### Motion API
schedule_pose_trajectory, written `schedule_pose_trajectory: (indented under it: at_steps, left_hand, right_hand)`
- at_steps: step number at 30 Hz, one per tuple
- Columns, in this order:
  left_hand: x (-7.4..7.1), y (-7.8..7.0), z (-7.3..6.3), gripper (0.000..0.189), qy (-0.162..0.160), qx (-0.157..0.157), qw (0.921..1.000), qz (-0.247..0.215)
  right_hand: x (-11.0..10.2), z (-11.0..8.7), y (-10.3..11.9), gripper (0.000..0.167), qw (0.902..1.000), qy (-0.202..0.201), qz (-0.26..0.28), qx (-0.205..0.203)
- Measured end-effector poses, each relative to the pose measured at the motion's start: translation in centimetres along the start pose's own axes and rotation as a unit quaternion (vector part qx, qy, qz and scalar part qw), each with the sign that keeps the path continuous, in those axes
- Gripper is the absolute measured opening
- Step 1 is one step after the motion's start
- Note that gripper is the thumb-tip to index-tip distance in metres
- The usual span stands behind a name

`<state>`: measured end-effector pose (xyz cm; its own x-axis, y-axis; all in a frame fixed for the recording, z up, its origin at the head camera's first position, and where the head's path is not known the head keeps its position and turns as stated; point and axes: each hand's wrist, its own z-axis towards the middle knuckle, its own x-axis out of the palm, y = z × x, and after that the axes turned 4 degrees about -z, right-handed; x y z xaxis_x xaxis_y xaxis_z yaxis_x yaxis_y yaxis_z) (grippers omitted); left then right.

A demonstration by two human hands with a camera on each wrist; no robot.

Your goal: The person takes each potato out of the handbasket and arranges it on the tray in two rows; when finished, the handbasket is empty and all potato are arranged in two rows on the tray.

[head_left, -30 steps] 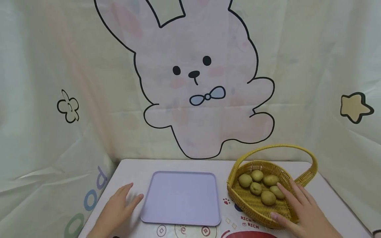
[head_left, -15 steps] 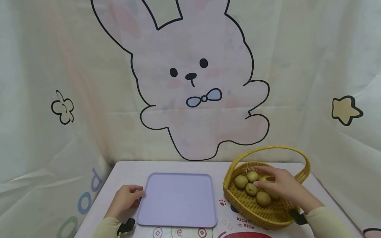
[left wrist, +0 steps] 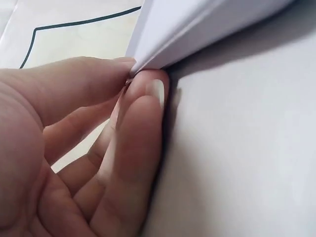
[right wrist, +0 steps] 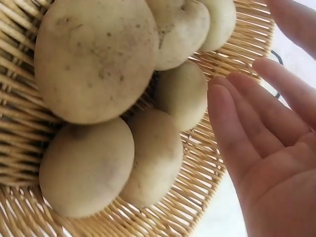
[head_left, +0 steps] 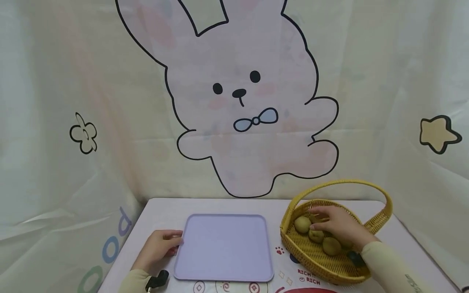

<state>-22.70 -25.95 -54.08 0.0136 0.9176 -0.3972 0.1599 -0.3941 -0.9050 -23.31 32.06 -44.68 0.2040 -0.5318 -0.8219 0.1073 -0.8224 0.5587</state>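
A light purple rectangular tray (head_left: 224,248) lies flat on the table. My left hand (head_left: 155,248) pinches its left edge; the left wrist view shows the thumb above the tray's rim (left wrist: 170,37) and fingertips under it. To the right stands a yellow woven basket (head_left: 311,260) with a tall handle, holding several potatoes (head_left: 331,246). Over them reaches my right hand (head_left: 340,224), hiding some from the head view. In the right wrist view its fingers (right wrist: 266,108) extend beside a small potato (right wrist: 182,96), holding nothing; whether they touch it I cannot tell.
The white table (head_left: 165,211) carries printed red and black drawings (head_left: 307,276) near its front. Behind it hangs a pale curtain with a big rabbit drawing (head_left: 253,142). The basket's handle (head_left: 340,182) arches up behind the right hand.
My left hand has moved from beside the tray to its left edge and now pinches it. The right hand has swung from the basket's right front rim inward over the potatoes.
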Motion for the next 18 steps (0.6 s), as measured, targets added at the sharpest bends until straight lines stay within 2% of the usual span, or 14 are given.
schedule_pose_trajectory:
  at_steps: [10, 18]
  left_hand:
    - [-0.5, 1.1, 0.0, 0.051, 0.046, 0.001, 0.9986, -0.028]
    - [-0.5, 1.1, 0.3, 0.050, 0.032, -0.009, 0.9991, -0.026]
  right_hand:
    - [0.9, 1.5, 0.1, 0.052, 0.9997, 0.014, 0.005, -0.018]
    - [1.8, 3.0, 0.4, 0.045, 0.9988, -0.005, -0.040, -0.030]
